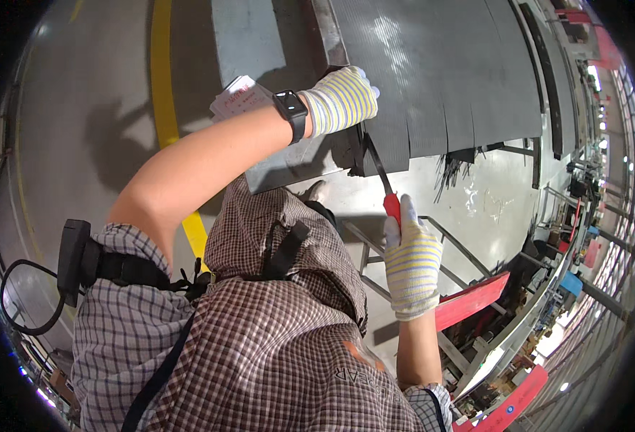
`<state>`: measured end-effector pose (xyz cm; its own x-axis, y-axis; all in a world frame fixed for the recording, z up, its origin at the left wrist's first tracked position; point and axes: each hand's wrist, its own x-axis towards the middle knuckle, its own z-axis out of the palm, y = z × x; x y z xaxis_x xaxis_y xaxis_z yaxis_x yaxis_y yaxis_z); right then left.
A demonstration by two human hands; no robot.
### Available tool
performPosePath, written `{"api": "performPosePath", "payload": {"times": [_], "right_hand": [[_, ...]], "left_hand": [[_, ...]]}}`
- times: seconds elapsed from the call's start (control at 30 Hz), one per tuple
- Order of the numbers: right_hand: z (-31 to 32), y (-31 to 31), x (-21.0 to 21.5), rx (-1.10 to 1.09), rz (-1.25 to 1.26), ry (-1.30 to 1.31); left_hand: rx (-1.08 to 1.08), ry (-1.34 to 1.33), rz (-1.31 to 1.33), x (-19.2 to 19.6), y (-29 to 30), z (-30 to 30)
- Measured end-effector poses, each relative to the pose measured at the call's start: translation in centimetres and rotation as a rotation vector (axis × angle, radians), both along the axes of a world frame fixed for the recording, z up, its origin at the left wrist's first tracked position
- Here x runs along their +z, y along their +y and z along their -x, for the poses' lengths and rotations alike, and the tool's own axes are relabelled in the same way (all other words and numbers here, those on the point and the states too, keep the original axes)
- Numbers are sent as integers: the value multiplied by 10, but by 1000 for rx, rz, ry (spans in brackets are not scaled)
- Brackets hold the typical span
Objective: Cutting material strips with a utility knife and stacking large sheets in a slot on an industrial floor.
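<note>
A striped knit glove covers my left hand (342,101), which lies at the near left corner of a dark ribbed sheet (432,72). Its fingers curl down over the edge, and what they hold there is hidden. My right hand (412,266), gloved alike, is wrapped round the red handle of a knife (391,205). The long dark blade slants up and left, its tip at the sheet's edge just below my left hand. A narrow black strip (357,155) hangs beside the blade. Several slits run into the sheet's near edge.
A metal rail (329,36) borders the sheet on the left. Paper cards (242,97) lie on the grey surface beside my left forearm. Black shreds (450,169) dangle from the near edge. A metal frame (461,248) and a red board (472,299) stand at the right.
</note>
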<state>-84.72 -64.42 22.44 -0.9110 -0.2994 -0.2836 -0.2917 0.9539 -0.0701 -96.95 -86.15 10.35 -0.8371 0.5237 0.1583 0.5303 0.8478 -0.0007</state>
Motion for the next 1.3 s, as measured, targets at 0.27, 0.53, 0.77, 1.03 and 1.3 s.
{"api": "performPosePath", "payload": {"times": [0.27,0.53,0.77,1.03,1.3], "right_hand": [[53,-50,-35,93,-137,-8],[66,-47,-36,167,-120,-42],[55,-38,-28,187,-168,-21],[55,-35,-38,208,-257,-24],[96,-74,-52,185,-216,-19]], "left_hand": [[37,-21,-95,-5,-3,-2],[105,-268,-161,8,-11,8],[390,29,-1143,-2,28,-72],[1019,-566,-1553,-32,111,-78],[1014,-591,-1715,-39,91,-66]]}}
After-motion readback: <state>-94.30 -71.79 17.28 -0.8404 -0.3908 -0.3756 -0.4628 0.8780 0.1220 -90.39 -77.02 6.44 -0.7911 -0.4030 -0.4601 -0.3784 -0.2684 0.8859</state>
